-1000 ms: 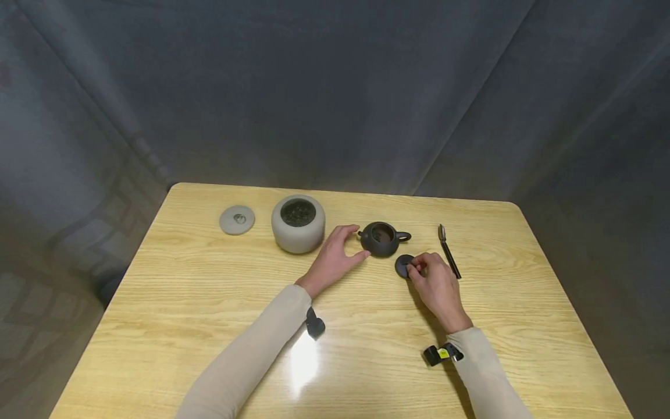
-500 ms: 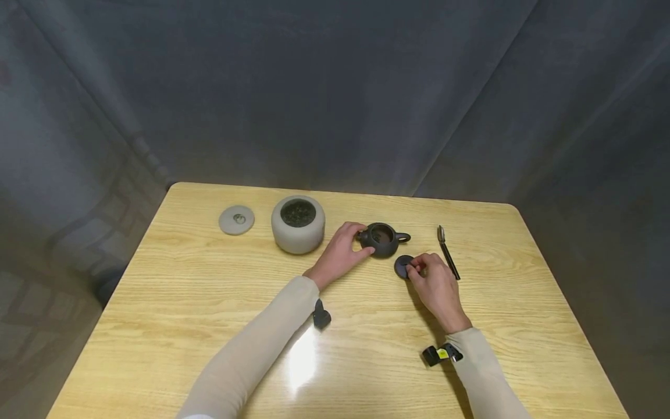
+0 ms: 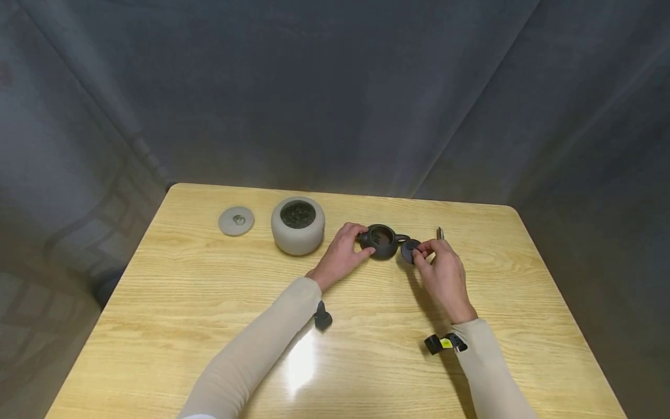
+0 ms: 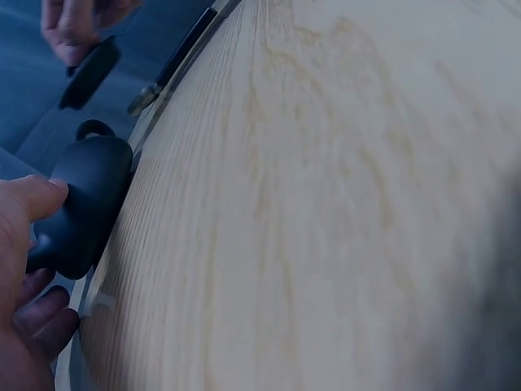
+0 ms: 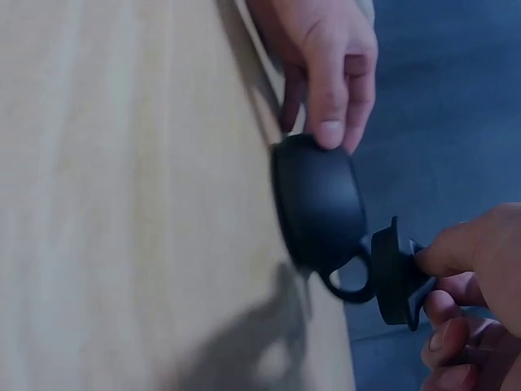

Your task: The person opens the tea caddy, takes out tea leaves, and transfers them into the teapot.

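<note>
A small dark teapot [image 3: 384, 252] stands uncovered on the table, its inside showing from above. My left hand [image 3: 341, 256] holds it at the spout side, the thumb against the near wall and the fingers around the far side. By its knob, my right hand [image 3: 444, 276] pinches the round black teapot lid [image 3: 408, 252]. This lid is raised off the table beside the teapot's looped handle. In the right wrist view the lid [image 5: 392, 281] is tilted on edge, close to the handle of the teapot [image 5: 319, 204].
Left of the teapot stands a pale grey jar [image 3: 297, 240] with dark, leaf-like contents. Its flat grey lid [image 3: 228, 222] lies farther left. Behind my right hand, a slim scoop-like tool [image 3: 440, 233] is mostly hidden; the left wrist view shows its metal tip [image 4: 145, 99].
My left hand has moved right and taken hold of the teapot. My right hand has lifted the teapot lid off the table and brought it up toward the handle.
</note>
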Action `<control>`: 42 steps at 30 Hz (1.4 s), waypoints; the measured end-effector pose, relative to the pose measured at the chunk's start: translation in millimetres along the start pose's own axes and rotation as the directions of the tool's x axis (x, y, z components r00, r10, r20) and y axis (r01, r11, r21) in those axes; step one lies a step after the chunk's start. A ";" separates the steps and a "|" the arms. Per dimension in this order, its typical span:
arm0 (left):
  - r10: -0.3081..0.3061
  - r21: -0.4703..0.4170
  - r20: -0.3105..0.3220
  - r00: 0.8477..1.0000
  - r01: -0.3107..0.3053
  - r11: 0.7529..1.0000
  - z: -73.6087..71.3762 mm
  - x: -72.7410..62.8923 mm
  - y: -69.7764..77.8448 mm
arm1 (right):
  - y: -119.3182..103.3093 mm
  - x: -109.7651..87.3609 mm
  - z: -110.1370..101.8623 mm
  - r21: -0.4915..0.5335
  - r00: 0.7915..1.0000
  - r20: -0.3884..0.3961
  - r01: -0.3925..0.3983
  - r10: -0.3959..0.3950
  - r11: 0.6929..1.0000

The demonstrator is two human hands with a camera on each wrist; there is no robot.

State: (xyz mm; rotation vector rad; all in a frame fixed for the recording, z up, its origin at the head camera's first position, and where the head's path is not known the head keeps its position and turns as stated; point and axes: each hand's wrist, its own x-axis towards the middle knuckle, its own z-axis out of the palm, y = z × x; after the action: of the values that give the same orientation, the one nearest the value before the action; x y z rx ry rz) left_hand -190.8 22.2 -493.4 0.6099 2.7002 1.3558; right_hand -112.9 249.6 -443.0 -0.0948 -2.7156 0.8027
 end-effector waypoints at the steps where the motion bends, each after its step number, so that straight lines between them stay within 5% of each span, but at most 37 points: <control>1: 0.000 0.003 -0.002 1.000 0.000 1.000 0.3 0.1 0.0 | -2.1 2.5 -0.3 0.002 1.000 -0.003 0.010 -0.010 1.000; 19: -0.007 0.052 0.004 1.000 0.007 0.999 2.3 0.0 2.0 | -36.0 32.3 15.8 0.022 0.996 0.040 0.073 -0.074 0.997; 42: 0.003 0.069 0.010 1.000 -0.004 0.998 4.9 0.8 4.0 | -37.3 42.0 33.0 -0.017 0.987 0.155 0.052 -0.049 0.999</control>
State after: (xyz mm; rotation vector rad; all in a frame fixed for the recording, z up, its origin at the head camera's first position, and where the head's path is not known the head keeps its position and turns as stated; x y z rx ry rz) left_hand -189.2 28.4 -493.2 0.6258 2.7495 1.2607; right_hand -162.1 207.2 -437.7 0.0330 -2.8593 0.7986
